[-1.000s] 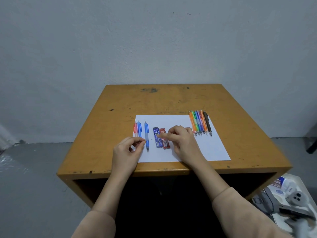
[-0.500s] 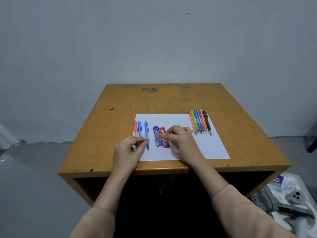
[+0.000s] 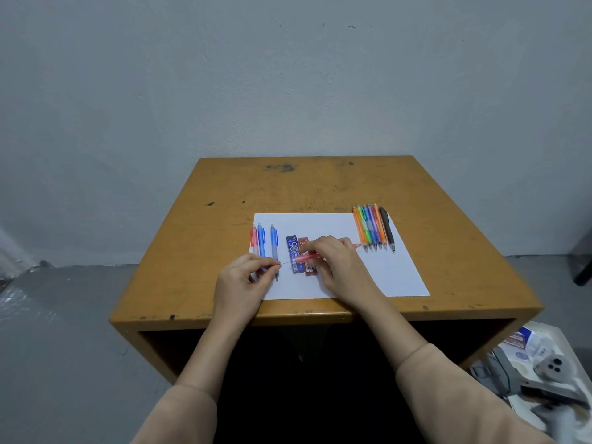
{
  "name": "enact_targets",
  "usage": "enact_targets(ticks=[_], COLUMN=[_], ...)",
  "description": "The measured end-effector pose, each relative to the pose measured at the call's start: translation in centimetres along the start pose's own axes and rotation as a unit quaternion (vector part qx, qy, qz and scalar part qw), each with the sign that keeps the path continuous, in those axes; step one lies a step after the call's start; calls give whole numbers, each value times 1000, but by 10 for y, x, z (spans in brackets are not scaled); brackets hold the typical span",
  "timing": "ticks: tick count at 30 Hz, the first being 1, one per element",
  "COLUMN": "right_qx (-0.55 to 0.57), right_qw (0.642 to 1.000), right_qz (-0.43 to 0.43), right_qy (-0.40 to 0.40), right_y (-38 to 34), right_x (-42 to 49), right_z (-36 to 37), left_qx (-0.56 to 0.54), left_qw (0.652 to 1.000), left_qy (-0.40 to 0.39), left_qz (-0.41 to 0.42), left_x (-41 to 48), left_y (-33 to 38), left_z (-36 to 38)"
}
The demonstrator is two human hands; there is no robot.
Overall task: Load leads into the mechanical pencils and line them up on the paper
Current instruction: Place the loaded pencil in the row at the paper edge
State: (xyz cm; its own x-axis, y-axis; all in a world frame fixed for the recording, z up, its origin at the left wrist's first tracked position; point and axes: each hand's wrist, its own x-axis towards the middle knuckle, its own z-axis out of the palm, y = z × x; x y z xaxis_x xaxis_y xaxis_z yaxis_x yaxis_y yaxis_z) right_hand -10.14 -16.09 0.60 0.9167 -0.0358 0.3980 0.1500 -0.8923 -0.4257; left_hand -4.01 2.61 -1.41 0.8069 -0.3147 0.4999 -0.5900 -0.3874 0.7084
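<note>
- Mechanical pencil (image 3: 306, 257), pink and see-through, is held level just above the near half of the paper (image 3: 384, 274). Its back end points left and its tip pokes out past the right side of the hand holding it.
- The right hand (image 3: 336, 261) is curled over the barrel from above and grips it.
- The left hand (image 3: 243, 280), near the paper's front left corner, pinches a very thin lead (image 3: 286, 262) between thumb and forefinger. The lead runs towards the pencil's open back end; whether it has entered is too fine to tell.
- To do this step well, I judge the lead should stay in line with the barrel and be fed gently, gripped close to the opening so it does not bend and snap. Holding the pencil steady matters more than speed.
- Just behind the hands lie a blue lead case (image 3: 292, 251) and a red lead case (image 3: 303, 243), side by side on the paper.
- Left of them is a row of three pencils (image 3: 261, 241), one red and two blue, lying parallel near the paper's left edge.
- Farther off, at the far right corner, lies a bundle of pencils (image 3: 371, 229) in mixed colours.
- The table (image 3: 320, 187) is worn orange wood.
</note>
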Motion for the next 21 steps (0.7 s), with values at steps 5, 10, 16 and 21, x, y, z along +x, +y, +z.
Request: enact_targets(ticks=[5,10,16,21], right_qx=[-2,0,-1,-1], right_qw=[1000,1000,1000,1000], right_qz=[-14,-16,-16,-16], right_qy=[-1,-1,2,22], right_y=[-1,-3,-3,-1], right_x=[0,0,0,1], right_z=[-1,-2,-3,-1], left_qx=[6,4,25,28], left_qw=[1000,1000,999,998], left_qy=[-3,-12,-37,-46], left_qz=[6,13,5,-36], left_x=[0,1,7,9], left_y=[0,4,15,20], left_z=[0,1,-2,-1])
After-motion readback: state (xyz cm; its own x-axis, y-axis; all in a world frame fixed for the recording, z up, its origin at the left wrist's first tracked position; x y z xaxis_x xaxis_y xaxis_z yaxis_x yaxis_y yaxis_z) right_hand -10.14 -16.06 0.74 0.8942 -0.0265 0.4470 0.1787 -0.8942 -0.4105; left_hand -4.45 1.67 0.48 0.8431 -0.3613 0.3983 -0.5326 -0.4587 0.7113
